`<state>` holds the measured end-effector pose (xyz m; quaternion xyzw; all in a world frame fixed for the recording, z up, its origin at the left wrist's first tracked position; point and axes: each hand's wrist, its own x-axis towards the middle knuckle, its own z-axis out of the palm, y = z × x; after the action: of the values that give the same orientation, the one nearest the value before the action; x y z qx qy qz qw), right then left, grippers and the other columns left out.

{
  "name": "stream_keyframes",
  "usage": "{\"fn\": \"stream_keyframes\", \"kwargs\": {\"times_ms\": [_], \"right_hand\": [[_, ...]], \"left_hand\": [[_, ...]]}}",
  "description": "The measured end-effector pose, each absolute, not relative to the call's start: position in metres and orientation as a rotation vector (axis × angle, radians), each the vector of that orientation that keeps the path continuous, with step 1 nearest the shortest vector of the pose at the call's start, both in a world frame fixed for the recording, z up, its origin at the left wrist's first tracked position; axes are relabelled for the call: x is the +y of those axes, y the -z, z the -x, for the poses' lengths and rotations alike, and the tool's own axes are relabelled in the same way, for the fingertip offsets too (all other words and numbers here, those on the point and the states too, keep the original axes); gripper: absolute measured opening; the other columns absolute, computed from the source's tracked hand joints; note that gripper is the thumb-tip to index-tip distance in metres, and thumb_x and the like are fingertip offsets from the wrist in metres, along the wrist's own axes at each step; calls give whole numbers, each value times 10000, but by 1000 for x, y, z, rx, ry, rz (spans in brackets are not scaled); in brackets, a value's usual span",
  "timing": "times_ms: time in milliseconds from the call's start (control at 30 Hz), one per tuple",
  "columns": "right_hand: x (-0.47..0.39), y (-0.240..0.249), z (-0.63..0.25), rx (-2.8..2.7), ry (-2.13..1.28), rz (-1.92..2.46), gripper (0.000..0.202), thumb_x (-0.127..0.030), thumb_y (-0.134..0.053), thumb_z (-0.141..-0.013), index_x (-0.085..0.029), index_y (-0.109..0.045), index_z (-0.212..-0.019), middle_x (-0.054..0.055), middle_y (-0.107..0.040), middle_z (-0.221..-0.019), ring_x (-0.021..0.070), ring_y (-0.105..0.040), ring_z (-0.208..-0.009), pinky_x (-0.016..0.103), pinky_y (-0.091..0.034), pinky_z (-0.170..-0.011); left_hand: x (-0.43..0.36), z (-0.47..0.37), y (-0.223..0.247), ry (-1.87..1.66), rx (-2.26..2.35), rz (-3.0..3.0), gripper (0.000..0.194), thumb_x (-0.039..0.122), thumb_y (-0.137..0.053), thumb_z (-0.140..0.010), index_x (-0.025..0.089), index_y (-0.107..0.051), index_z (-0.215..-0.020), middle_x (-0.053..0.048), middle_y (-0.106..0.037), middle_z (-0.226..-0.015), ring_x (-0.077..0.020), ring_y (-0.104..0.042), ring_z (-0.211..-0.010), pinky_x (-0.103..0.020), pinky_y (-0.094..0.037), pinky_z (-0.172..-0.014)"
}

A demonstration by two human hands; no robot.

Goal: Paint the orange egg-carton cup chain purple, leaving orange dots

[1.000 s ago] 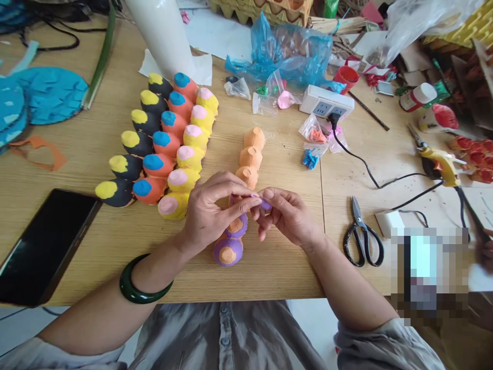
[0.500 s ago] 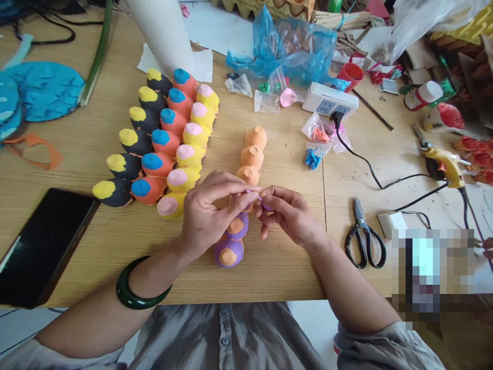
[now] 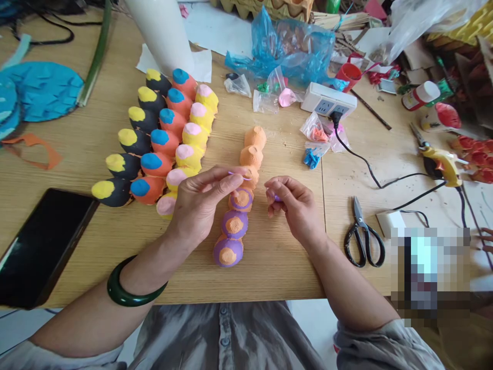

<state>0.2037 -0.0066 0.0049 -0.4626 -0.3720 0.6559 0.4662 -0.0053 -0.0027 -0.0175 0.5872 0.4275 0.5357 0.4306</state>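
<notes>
At the left we have a blue textured piece [image 3: 48, 91] on the table [image 3: 285, 277], with a black phone [image 3: 44, 246] nearer us. Next stand three rows of painted cups: black with yellow tips [image 3: 125, 166], orange with blue tips [image 3: 154, 162], and yellow with pink tips [image 3: 187, 155]. Our left hand [image 3: 196, 200], a dark green bangle [image 3: 133, 288] on its forearm, pinches a thin purple strand [image 3: 239, 176] between thumb and forefinger. The strand shows over the bumpy strip [image 3: 234, 224], which lies on the table between our hands, running away from us. Its two nearest bumps are purple with orange tips, the third has a purple ring, and the far three are orange. Our right hand [image 3: 295, 205], just beside the strip, grasps a purple lump [image 3: 276, 198] in curled fingers. Farther right we see the power strip [image 3: 328, 102], black-handled scissors [image 3: 362, 234], a yellow glue gun [image 3: 442, 164] and, at the edge, another person's fingers [image 3: 487, 240].
</notes>
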Motion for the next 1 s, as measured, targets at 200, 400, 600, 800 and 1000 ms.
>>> {"fn": "stream_keyframes", "kwargs": {"times_ms": [200, 400, 600, 800, 1000], "right_hand": [[-12, -6, -203, -947, -1775, 970, 346, -506, -956, -878, -235, -859, -1071, -6, -725, -859, 123, -597, -695, 236, -598, -575], [-9, -8, -204, -864, -1947, 950, 413, -568, -1004, -819, -204, -814, -864, -33, -684, -741, 85, -540, -586, 212, -557, -527], [-8, -6, -203, -941, -1830, 1011, 453, -590, -1018, -789, -205, -790, -861, -27, -694, -748, 101, -577, -609, 233, -548, -546], [-8, 4, -199, -1080, -1539, 1229, 504, -679, -985, -789, -222, -782, -856, 4, -745, -797, 150, -657, -729, 304, -580, -725], [-6, 13, -201, -1078, -1543, 1243, 487, -690, -955, -819, -235, -782, -846, 9, -742, -809, 182, -715, -829, 311, -574, -765]], "left_hand": [[-8, 0, 7, -1306, 974, -1502, 168, 451, -836, -1050, 450, -910, -1202, -43, -824, -1126, -239, -816, -1056, -400, -746, -789], [-7, -1, 4, -1378, 906, -1865, 329, 291, -881, -1015, 444, -883, -1307, -37, -767, -1117, -212, -773, -1057, -411, -708, -916], [-1, 10, 0, -1279, 962, -1948, 407, 411, -846, -1035, 389, -813, -1440, -43, -788, -1338, -261, -770, -1201, -450, -685, -984], [7, 23, -13, -730, 1732, -1726, 419, 608, -636, -1055, 246, -848, -1041, -36, -869, -975, -257, -803, -884, -422, -641, -852], [1, 14, -10, -569, 1658, -1614, 649, 668, -645, -992, 211, -778, -1433, -102, -880, -1085, -323, -810, -1008, -444, -612, -901]]}}
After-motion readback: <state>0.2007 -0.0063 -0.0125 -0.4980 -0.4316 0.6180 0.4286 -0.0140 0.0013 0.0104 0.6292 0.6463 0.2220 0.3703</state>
